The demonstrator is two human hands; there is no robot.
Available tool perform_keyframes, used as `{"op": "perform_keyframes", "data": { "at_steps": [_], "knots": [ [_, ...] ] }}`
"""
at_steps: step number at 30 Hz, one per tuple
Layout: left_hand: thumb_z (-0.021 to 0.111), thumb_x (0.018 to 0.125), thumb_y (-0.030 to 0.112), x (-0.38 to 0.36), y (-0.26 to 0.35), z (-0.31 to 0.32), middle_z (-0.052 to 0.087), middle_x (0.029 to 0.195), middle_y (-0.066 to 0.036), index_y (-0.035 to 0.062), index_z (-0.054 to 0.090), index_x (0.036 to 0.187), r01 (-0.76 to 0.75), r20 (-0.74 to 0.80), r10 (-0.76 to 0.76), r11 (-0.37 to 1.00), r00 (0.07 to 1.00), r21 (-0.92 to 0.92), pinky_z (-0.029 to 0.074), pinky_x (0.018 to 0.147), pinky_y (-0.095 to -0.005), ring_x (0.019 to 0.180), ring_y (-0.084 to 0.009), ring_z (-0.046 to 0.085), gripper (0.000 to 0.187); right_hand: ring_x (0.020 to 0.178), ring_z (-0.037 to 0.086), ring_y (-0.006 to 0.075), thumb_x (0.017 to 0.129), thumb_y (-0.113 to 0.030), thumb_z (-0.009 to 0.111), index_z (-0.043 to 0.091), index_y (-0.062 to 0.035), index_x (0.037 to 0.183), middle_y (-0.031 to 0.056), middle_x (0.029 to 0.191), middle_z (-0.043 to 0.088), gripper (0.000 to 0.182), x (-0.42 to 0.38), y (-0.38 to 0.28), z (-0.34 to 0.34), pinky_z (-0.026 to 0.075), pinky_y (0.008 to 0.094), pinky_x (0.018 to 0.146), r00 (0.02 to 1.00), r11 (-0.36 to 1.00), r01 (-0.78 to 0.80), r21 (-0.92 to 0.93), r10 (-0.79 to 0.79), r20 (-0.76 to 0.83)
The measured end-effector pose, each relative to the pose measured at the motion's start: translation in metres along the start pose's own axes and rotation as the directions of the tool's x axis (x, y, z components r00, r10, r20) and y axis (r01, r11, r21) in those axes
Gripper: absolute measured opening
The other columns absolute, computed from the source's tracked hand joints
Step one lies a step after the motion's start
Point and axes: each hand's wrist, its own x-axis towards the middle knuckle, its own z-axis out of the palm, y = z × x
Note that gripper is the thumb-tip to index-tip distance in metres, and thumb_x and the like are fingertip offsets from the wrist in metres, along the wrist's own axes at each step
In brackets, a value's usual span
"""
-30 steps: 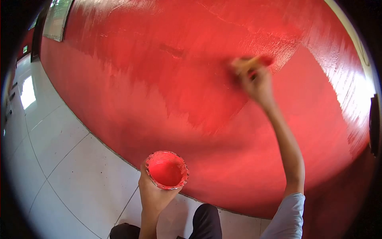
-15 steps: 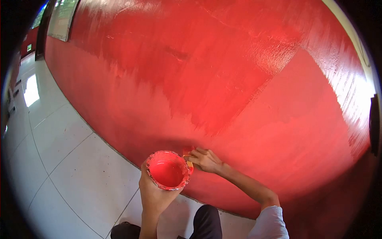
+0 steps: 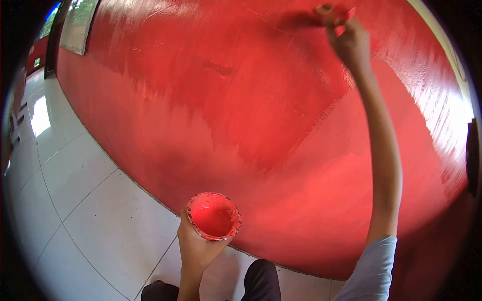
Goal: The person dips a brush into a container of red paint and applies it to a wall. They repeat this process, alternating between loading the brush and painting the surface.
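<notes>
My left hand is wrapped round a tub of red paint, low in front of me, with its open top facing up. High on the red wall, my right hand holds a paintbrush, which is blurred by motion and partly hidden by the fingers. Glossy wet-looking red covers the wall's upper part, with ragged streaky edges. Below and to the right lie duller, lighter red areas. Whether the bristles touch the wall cannot be made out.
White floor tiles meet the wall's bottom edge along a curved line. A framed panel is at the upper left, beside a dark door frame. My dark-clad knees show at the bottom. A dark object is at the right edge.
My right hand has gone from beside the tub up to the upper part of the wall with the brush, and the arm is now stretched out. The tub has barely moved.
</notes>
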Motion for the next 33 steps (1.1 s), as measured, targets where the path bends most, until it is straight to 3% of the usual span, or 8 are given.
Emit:
{"op": "perform_keyframes", "data": {
  "at_steps": [1,6,10,14,17,22,29,33],
  "knots": [
    [0.09,0.049,0.014,0.0,0.001,0.0,0.064,0.101,-0.012,0.0031,0.048,0.111,0.006,-0.005,-0.006,1.0,1.0,0.006,0.052,0.078,-0.036,0.092,-0.0265,0.064,0.076,0.069,0.061,0.0295,0.075,-0.011,0.065,0.062,-0.0123,0.093,0.007,0.08,0.064,0.019,-0.016,-0.003,0.021,0.051,0.037,0.058,0.955,0.955,0.286,0.081,-0.277,-0.108],
    [0.09,0.049,0.015,-0.001,0.004,-0.006,0.064,0.101,-0.013,0.0031,0.048,0.111,0.03,-0.024,-0.03,0.999,0.999,-0.013,0.052,0.078,-0.0359,0.092,-0.0265,0.064,0.076,0.099,0.062,0.0214,0.079,-0.014,0.057,0.058,-0.0188,0.112,0.0009,0.113,0.062,0.033,-0.19,-0.147,0.021,0.056,0.0351,0.071,0.809,0.875,0.305,0.376,-0.446,0.382],
    [0.09,0.049,0.015,-0.003,0.004,-0.011,0.064,0.102,-0.012,0.0028,0.048,0.112,0.015,-0.041,-0.017,0.999,0.999,-0.036,0.052,0.079,-0.0356,0.092,-0.026,0.064,0.076,0.082,0.061,0.019,0.074,-0.014,0.063,0.06,-0.0156,0.106,0.0009,0.099,0.062,0.032,-0.281,-0.23,0.002,0.052,0.0343,0.059,0.695,0.786,0.196,0.586,-0.533,0.483],
    [0.09,0.049,0.013,-0.001,0.014,-0.01,0.064,0.103,-0.012,0.0025,0.047,0.113,0.01,-0.054,-0.011,1.0,0.998,-0.016,0.052,0.08,-0.0356,0.094,-0.0255,0.064,0.078,0.071,0.062,0.0206,0.082,-0.012,0.059,0.064,-0.0114,0.096,0.0063,0.086,0.065,0.016,-0.213,-0.172,0.012,0.052,0.0328,0.057,0.775,0.664,-0.234,0.71,-0.314,0.549],
    [0.089,0.049,0.012,0.001,0.01,-0.013,0.063,0.104,-0.012,0.0027,0.047,0.115,0.046,-0.053,-0.048,0.998,0.997,-0.038,0.052,0.081,-0.036,0.095,-0.026,0.063,0.079,0.09,0.067,0.0199,0.085,-0.002,0.059,0.065,-0.0051,0.096,0.0091,0.091,0.07,0.014,-0.108,-0.091,0.022,0.055,0.034,0.075,0.852,0.801,-0.281,0.529,-0.046,0.522],
    [0.089,0.049,0.012,0.005,0.004,-0.013,0.062,0.107,-0.013,0.0036,0.046,0.116,0.038,-0.034,-0.039,0.999,0.999,-0.009,0.052,0.081,-0.0364,0.097,-0.0273,0.063,0.08,0.079,0.066,0.0207,0.088,-0.018,0.062,0.065,-0.0099,0.102,0.0071,0.092,0.069,0.016,0.011,0.003,-0.012,0.053,0.0307,0.07,0.985,0.946,-0.171,0.276,0.174,0.015],
    [0.089,0.049,0.012,0.007,0.004,-0.013,0.061,0.107,-0.013,0.0036,0.047,0.115,0.108,-0.032,-0.107,0.994,0.994,0.015,0.052,0.08,-0.0367,0.096,-0.0277,0.063,0.078,0.09,0.063,0.0171,0.075,-0.008,0.06,0.061,-0.0175,0.111,0.0005,0.105,0.065,0.038,-0.139,-0.072,-0.022,0.055,0.031,0.065,0.845,0.898,0.355,0.26,-0.427,0.323],
    [0.089,0.05,0.012,0.005,0.0,-0.015,0.061,0.107,-0.013,0.0034,0.046,0.115,0.078,-0.005,-0.078,0.997,0.997,0.009,0.052,0.081,-0.0364,0.097,-0.0272,0.063,0.078,0.091,0.062,0.0204,0.074,-0.016,0.065,0.054,-0.0231,0.12,0.0017,0.112,0.062,0.048,-0.299,-0.187,-0.04,0.055,0.0333,0.069,0.694,0.836,0.177,0.519,-0.48,0.537]
  ]
}}
